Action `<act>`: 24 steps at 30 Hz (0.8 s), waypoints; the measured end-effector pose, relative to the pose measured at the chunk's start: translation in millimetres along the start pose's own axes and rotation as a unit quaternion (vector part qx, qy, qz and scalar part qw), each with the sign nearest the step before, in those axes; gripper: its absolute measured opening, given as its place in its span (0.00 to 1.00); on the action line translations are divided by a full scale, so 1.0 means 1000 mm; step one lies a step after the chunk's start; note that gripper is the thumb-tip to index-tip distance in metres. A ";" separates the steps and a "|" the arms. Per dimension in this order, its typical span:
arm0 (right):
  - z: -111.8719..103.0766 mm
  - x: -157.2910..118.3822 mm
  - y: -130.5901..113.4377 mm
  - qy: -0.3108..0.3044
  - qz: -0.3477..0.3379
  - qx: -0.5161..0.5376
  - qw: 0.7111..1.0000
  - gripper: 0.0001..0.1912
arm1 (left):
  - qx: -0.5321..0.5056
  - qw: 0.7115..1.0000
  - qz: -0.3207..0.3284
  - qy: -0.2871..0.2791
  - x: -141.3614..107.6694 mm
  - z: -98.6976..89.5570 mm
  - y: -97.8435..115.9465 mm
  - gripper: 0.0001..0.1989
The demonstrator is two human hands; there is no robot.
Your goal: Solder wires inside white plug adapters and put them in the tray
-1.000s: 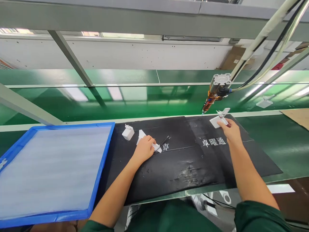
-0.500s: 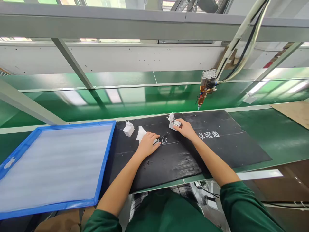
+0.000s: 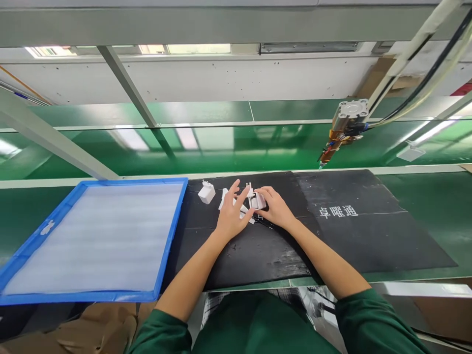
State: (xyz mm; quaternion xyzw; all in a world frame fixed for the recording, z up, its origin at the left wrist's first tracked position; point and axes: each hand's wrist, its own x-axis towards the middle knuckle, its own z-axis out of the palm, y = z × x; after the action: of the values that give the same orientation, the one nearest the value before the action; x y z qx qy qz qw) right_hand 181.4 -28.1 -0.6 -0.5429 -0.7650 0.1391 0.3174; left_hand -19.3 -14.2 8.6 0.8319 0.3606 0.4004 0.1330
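Head view: white charger (image 3: 257,200) clamped in right hand (image 3: 275,210) grip, left hand (image 3: 231,215) fingers apart beside.

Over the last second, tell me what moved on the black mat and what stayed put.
The right hand carried the white charger from under the hanging dispenser nozzle leftward to the mat's middle, still gripping it. The left hand lifted off the white paper piece and opened its fingers beside the charger. The second charger, blue tray and black mat stayed put.
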 end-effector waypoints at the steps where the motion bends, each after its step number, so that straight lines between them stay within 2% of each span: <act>1: 0.001 -0.002 -0.004 0.011 -0.027 -0.021 0.999 0.28 | 0.011 1.000 0.004 0.004 0.000 -0.001 0.001 0.26; 5: 0.005 -0.006 -0.012 0.046 -0.057 -0.047 0.996 0.26 | 0.020 0.999 -0.027 -0.002 -0.001 0.003 0.001 0.26; 8: 0.005 -0.007 -0.013 0.075 -0.051 -0.023 0.996 0.24 | -0.018 0.996 -0.091 0.009 -0.002 0.005 -0.001 0.31; 11: 0.005 -0.007 -0.014 0.083 -0.035 -0.002 0.996 0.24 | -0.087 0.980 -0.180 0.004 0.000 0.004 -0.002 0.37; 13: 0.006 -0.007 -0.016 0.086 -0.024 0.005 0.996 0.24 | -0.141 0.961 -0.234 -0.030 0.001 0.004 -0.001 0.31; 15: 0.007 -0.008 -0.018 0.089 -0.018 0.011 0.996 0.24 | -0.190 0.943 -0.262 -0.073 0.002 0.006 0.000 0.22; 18: 0.010 -0.010 -0.021 0.094 -0.014 0.011 0.995 0.23 | -0.256 0.930 -0.238 -0.110 0.000 0.012 0.004 0.22; 22: 0.015 -0.011 -0.027 0.092 -0.012 0.003 0.996 0.25 | -0.271 0.938 -0.183 -0.115 -0.005 0.022 0.007 0.38; 24: 0.015 -0.010 -0.030 0.065 -0.040 0.021 0.997 0.29 | -0.253 0.944 -0.186 -0.100 -0.006 0.025 0.005 0.40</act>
State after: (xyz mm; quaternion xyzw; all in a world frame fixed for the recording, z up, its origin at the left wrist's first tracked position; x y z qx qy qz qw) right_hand 151.6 -45.8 0.9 -0.5135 -0.7604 0.1062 0.3831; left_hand -0.2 -20.2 -8.0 0.7248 0.3802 0.3612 0.4468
